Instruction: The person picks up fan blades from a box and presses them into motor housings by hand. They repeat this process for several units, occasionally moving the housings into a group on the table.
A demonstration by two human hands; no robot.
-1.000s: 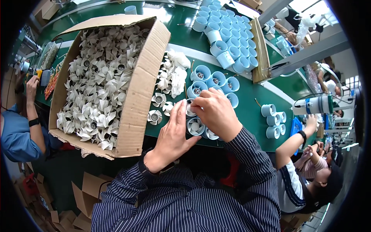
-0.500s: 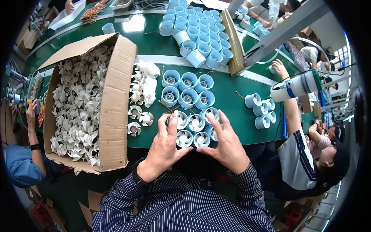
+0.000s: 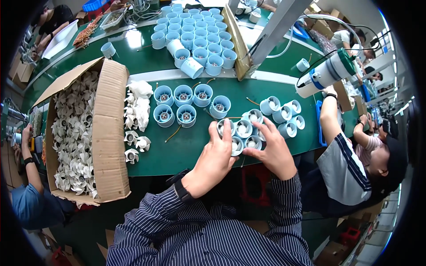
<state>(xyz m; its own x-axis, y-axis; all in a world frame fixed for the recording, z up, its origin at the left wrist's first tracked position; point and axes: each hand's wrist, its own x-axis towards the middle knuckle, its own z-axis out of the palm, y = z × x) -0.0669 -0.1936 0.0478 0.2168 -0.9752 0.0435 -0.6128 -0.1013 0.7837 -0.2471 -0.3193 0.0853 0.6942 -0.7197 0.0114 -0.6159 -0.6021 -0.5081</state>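
My left hand (image 3: 215,157) and my right hand (image 3: 276,150) are curved around a tight cluster of light-blue round fan housings (image 3: 236,145), fingers and thumbs pressed against its sides. White impellers (image 3: 243,128) sit inside these housings; my fingers hide some of them. Touching or very near the cluster's far side stands a housing without an impeller (image 3: 220,106), its metal core showing. Left of it, several more such housings (image 3: 183,94) are set in two rows, with thin brown wires trailing out. Another group of housings with white impellers (image 3: 282,114) stands just right of my hands.
A cardboard box (image 3: 111,133) full of white impellers stands at left, with loose impellers (image 3: 131,155) and a white plastic bag (image 3: 140,88) beside it. Many blue housings (image 3: 199,44) crowd the far bench by a tan board (image 3: 237,44). Co-workers sit at both sides.
My hands have slid the cluster rightward, close to the right-hand group. One impeller-less housing has shifted out of its row. The view has turned right, and the right co-worker's arm has drawn back from a cup.
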